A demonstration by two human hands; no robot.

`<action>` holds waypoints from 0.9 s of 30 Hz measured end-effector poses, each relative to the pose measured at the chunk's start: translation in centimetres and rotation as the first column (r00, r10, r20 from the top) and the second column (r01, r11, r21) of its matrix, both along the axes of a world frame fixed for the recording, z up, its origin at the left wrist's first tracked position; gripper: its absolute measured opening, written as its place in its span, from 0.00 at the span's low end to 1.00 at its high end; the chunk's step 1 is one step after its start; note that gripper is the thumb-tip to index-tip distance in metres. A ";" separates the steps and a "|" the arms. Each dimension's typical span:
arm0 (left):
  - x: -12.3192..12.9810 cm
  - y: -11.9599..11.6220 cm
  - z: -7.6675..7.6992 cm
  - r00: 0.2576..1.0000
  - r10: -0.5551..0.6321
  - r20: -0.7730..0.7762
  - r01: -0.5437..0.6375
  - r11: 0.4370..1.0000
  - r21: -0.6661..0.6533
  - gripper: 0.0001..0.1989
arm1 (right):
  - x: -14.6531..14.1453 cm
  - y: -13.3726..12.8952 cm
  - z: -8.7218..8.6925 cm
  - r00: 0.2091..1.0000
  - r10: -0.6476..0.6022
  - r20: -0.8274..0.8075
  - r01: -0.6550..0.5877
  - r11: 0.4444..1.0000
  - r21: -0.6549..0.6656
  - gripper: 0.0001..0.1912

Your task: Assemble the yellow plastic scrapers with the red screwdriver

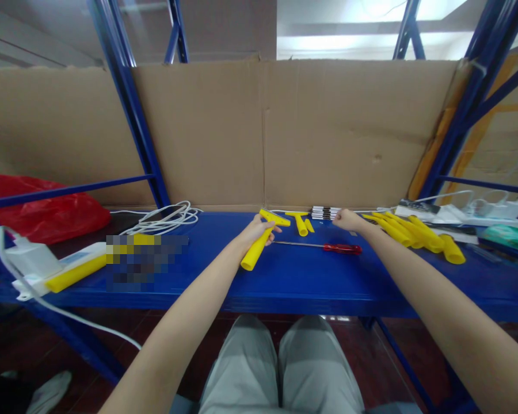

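My left hand (258, 228) is closed around a yellow T-shaped plastic scraper handle (254, 253), its wide head pointing away from me and its round end towards me. My right hand (346, 220) has its fingers curled together at the right end of a small stack of white packs (323, 213); whatever is in the fingers is hidden. Between the hands, another yellow T-shaped piece (301, 224) lies with a small yellow piece (309, 225) beside it. Nearer to me lies a screwdriver (342, 249) with a red handle, its shaft pointing left.
Several yellow handles (410, 231) lie in a pile on the right of the blue bench (285, 287). On the left are a white power strip (75, 264), a coiled white cable (176, 217) and a red plastic bag (47, 207). Cardboard (328, 132) walls the back between blue posts.
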State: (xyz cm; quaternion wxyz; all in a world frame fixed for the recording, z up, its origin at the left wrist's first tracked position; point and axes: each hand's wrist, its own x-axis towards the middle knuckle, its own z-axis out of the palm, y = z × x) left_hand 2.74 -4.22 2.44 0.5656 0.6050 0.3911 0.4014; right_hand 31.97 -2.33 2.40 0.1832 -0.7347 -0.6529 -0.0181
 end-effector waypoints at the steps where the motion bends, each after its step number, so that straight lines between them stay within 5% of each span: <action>1: 0.0 -0.1 0.1 1.000 -0.021 0.018 0.021 1.000 -0.019 0.11 | 0.2 0.0 -0.3 1.000 0.003 0.020 -0.002 1.000 -0.009 0.09; 9: 1.0 0.1 0.6 0.992 -0.073 0.102 0.089 0.983 -0.160 0.08 | 1.6 0.8 -1.8 0.997 -0.059 0.051 0.061 0.998 -0.036 0.09; 21: 1.5 0.9 -0.6 0.990 -0.118 0.076 0.120 0.992 -0.030 0.11 | 1.3 0.5 -2.1 0.963 -0.082 0.258 0.102 0.992 -0.068 0.12; 24: 1.1 0.9 -1.0 0.977 -0.195 0.084 0.194 0.981 0.023 0.14 | 0.3 0.2 -1.6 0.976 -0.041 0.213 0.029 0.998 0.059 0.10; 27: 1.0 0.7 -1.0 0.963 -0.250 0.097 0.243 0.967 0.083 0.16 | -1.9 -0.3 -0.9 0.987 0.163 0.007 -0.162 0.968 0.192 0.10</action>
